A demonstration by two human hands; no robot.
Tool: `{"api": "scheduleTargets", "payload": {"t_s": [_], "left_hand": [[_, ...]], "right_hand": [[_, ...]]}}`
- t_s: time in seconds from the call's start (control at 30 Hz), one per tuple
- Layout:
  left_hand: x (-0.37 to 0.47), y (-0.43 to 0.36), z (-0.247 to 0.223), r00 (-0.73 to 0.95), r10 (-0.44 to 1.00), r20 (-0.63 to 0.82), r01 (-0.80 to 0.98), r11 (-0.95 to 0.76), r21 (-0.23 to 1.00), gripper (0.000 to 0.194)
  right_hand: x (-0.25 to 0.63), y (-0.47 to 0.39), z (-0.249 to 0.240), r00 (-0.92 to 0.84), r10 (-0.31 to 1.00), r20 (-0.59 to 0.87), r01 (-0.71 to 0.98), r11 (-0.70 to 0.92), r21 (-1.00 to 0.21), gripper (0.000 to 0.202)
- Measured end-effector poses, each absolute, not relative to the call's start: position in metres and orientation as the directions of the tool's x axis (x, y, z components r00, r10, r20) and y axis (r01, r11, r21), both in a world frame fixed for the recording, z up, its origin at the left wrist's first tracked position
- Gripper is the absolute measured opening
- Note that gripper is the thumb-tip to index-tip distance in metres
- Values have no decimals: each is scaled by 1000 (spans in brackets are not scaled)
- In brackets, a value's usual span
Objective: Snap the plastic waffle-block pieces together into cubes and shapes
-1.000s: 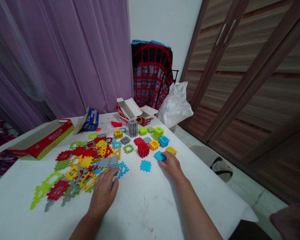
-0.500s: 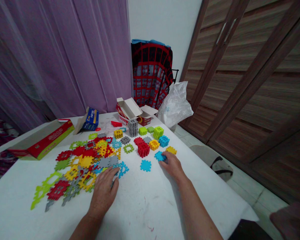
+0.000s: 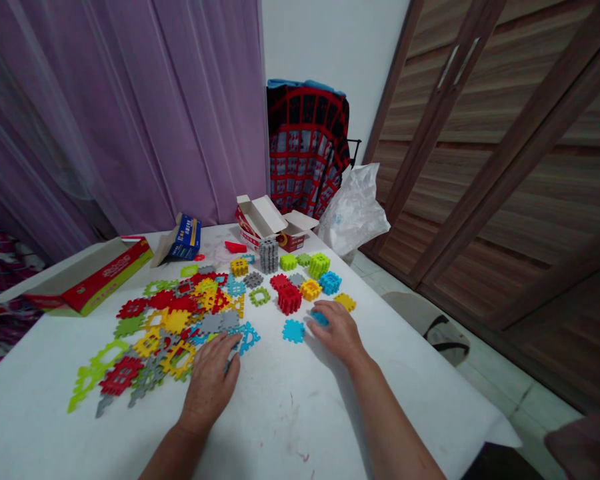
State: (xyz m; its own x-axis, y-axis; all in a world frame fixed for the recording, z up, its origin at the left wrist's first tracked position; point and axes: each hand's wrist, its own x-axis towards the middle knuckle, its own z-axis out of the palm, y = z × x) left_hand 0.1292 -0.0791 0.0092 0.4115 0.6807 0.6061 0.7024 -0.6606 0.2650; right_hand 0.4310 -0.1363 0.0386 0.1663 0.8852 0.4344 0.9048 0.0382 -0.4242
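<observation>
My right hand (image 3: 337, 330) has its thumb and fingers around a blue square toy tile (image 3: 320, 318), which its fingers partly cover. Another blue square tile (image 3: 293, 331) with notched edges lies flat just left of that thumb. My left hand (image 3: 213, 373) rests palm down at the near right side of the loose tiles, its thumb apart from the loosely bent fingers. Its fingertips are beside a blue triangular tile (image 3: 250, 338). A dark patch shows between that thumb and the fingers; I cannot make out what it is.
Mixed interlocking tiles (image 3: 177, 322) spread across the left of the white table (image 3: 280, 427). Sorted stacks stand farther back, among them red (image 3: 289, 300), grey (image 3: 269, 257), green (image 3: 319, 265) and blue (image 3: 331, 283). Opened boxes (image 3: 97, 277) and a plastic bag (image 3: 355, 210) are around the edges.
My right hand has shifted slightly left, with its fingers now over the blue tile and covering more of it. My left hand stays in place. The view has turned slightly.
</observation>
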Motion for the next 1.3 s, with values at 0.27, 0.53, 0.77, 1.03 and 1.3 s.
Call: {"api": "scheduleTargets", "payload": {"t_s": [0.27,0.53,0.77,1.03,1.3], "left_hand": [[128,-79,8,417,668,616,698,-670,253,31],[128,-79,7,421,674,607,700,-667,255,32],[128,-79,7,434,673,599,697,-672,250,32],[128,-79,9,430,685,588,696,-666,266,33],[128,-80,10,424,683,595,688,-670,278,32]], "right_hand": [[390,-138,50,34,986,162,929,28,-368,27],[437,-139,36,326,825,462,883,-90,-461,24],[461,-130,14,439,731,523,869,-197,-454,27],[453,-130,14,398,780,482,897,-223,-381,26],[450,-131,16,395,809,436,896,-235,-376,25]]}}
